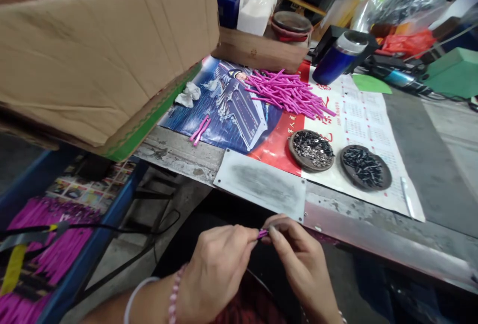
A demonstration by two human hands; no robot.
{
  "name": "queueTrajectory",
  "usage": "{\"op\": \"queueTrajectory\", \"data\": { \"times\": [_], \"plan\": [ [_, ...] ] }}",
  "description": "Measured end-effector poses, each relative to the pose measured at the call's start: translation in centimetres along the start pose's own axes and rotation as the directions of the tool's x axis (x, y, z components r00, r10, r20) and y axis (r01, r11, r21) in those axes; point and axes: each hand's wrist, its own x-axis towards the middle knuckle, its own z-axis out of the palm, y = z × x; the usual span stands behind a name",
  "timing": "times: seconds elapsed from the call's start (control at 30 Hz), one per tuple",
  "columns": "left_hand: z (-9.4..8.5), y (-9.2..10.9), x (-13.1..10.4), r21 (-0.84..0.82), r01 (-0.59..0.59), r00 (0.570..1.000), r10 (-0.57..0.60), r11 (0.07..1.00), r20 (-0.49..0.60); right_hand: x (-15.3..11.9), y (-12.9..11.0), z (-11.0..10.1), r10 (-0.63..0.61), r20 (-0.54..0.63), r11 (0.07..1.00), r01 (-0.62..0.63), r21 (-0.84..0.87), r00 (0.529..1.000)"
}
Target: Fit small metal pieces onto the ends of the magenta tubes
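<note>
My left hand point(224, 259) is closed in a pinch on a short magenta cord point(263, 234) just in front of the table's edge. At the cord's other end, my right hand point(300, 259) has thumb and fingertips pressed together. Any small part between the right fingertips is hidden. Beyond my hands, a grey metal plate point(261, 182) with a dark smudge lies at the table edge. Farther back is a large pile of magenta cords point(287, 92). Two loose magenta cords point(200, 130) lie to the left on the table.
A round dish of small metal and black parts point(311, 150) stands beside a dish of black parts point(362, 167). A big cardboard box point(112, 60) overhangs the left side. Below it, a blue-rimmed bin point(70, 284) holds many magenta cords. A blue tumbler point(338, 60) is at back right.
</note>
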Motion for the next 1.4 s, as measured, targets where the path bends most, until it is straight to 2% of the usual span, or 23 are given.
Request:
{"op": "queueTrajectory", "data": {
  "times": [0.13,0.33,0.4,0.47,0.5,0.57,0.7,0.8,0.87,1.03,1.23,1.4],
  "plan": [
    [-0.2,0.0,-0.1,0.027,-0.003,1.000,0.002,1.000,0.030,0.1,0.3,0.3,-0.005,0.019,1.000,0.005,-0.023,1.000],
    [-0.4,-0.2,-0.1,0.021,-0.014,0.998,0.013,1.000,0.067,0.1,0.2,0.3,-0.086,0.029,0.991,0.089,-0.099,0.996],
    [-0.5,-0.2,-0.1,-0.013,0.010,0.995,-0.009,1.000,0.104,0.1,0.0,0.3,-0.114,0.031,0.980,0.117,-0.158,0.993],
    [-0.7,-0.2,0.0,-0.079,0.096,0.980,-0.080,0.992,0.184,0.1,0.0,0.2,-0.113,0.039,0.975,0.118,-0.186,0.993],
    [-0.9,-0.3,0.1,-0.129,0.166,0.962,-0.132,0.978,0.241,0.2,0.0,0.2,-0.096,0.047,0.977,0.103,-0.184,0.994],
    [-1.2,-0.4,0.5,-0.237,0.351,0.897,-0.253,0.906,0.362,0.2,0.2,0.2,-0.035,0.062,0.986,0.044,-0.162,0.997],
    [-1.5,-0.6,1.2,-0.409,0.693,0.698,-0.410,0.594,0.587,0.0,0.6,0.2,0.139,0.064,0.989,-0.134,-0.069,0.988],
    [-1.5,-0.8,1.3,-0.433,0.815,0.576,-0.456,0.385,0.678,-0.4,1.0,0.4,0.223,0.064,0.975,-0.223,-0.003,0.973],
    [-1.5,-0.9,1.1,-0.429,0.841,0.540,-0.473,0.330,0.696,-0.6,1.1,0.5,0.250,0.072,0.968,-0.252,0.019,0.966],
    [-1.4,-1.3,0.8,-0.424,0.854,0.520,-0.478,0.301,0.708,-1.1,1.5,1.0,0.303,0.114,0.950,-0.310,0.045,0.946],
    [-1.3,-1.8,0.5,-0.426,0.844,0.535,-0.469,0.326,0.703,-1.3,2.0,1.4,0.353,0.150,0.928,-0.366,0.072,0.924],
    [-1.5,-1.8,0.7,-0.416,0.852,0.523,-0.485,0.319,0.701,-1.1,2.3,1.9,0.380,0.166,0.916,-0.395,0.065,0.910]
  ]
}}
